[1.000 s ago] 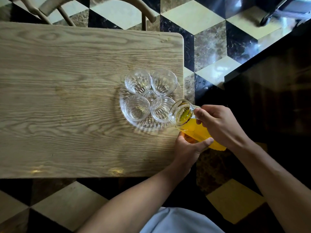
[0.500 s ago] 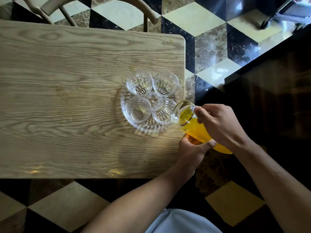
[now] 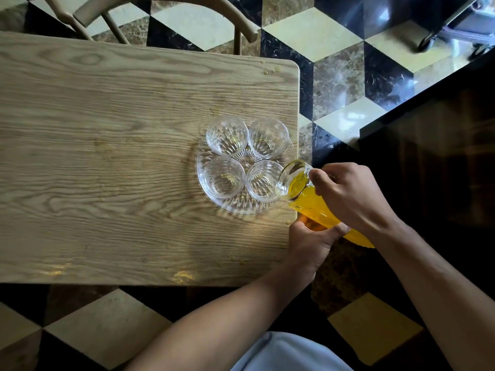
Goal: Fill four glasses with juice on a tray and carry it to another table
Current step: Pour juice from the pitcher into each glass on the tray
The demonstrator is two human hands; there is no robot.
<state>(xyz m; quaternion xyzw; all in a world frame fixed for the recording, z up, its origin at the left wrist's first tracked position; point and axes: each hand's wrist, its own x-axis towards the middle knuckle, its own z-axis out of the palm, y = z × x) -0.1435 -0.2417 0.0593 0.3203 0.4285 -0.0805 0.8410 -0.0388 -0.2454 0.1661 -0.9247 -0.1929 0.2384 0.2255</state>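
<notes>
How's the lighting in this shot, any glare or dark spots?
Head view: light is uneven, the wooden table well lit, the right side nearly black; glare streaks the glossy floor tiles at top; bright refracted patches lie below the glass tray; wide-angle bending at the edges.

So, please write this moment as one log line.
step: pour | jug tilted at near-right glass | both hands hold jug | glasses: no juice

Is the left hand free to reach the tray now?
Probably not: the left hand is shut under the tilted jug, supporting it. The tray lies close, with nothing between.
</notes>
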